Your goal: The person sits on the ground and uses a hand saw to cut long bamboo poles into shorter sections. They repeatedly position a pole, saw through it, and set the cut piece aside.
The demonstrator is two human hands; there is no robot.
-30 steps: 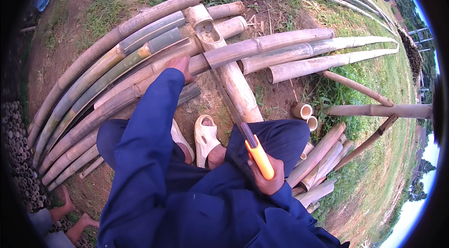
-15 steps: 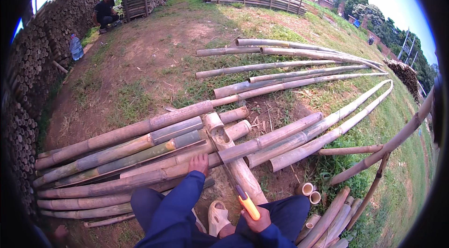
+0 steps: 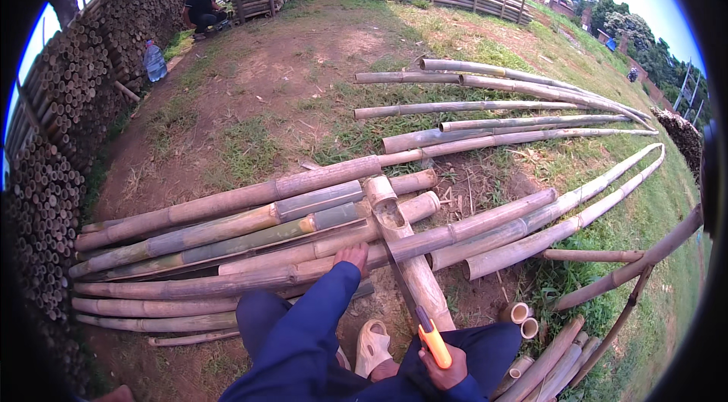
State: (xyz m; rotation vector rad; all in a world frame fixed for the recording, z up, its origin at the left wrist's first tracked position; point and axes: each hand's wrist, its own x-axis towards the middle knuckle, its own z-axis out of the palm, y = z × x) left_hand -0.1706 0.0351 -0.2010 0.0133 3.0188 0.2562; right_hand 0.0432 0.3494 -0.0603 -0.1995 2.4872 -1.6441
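Note:
A long bamboo pole [image 3: 485,224] lies crosswise in front of me, over a thicker bamboo log [image 3: 426,288] that has a scooped notch near its far end. My left hand [image 3: 351,256] grips the pole from above, just left of the log, fingers curled over it. In my right hand [image 3: 446,369], by my right knee, is a handsaw [image 3: 432,340] with an orange and dark handle. Its blade slants away from me to the pole, touching it close beside the log. How deep the blade sits in the pole I cannot tell.
More bamboo poles [image 3: 189,208] lie to the left, and others [image 3: 516,105] fan out ahead. Cut bamboo pieces [image 3: 519,312] stand near my right knee, beside a slanting pole rail [image 3: 629,281]. Stacked bamboo [image 3: 57,129] lines the left; two people [image 3: 203,6] are beyond a water jug [image 3: 155,62].
The view has swung left, so everything sits farther right in the picture. The saw handle has come slightly back toward me relative to the pole. My left hand keeps its place on the pole.

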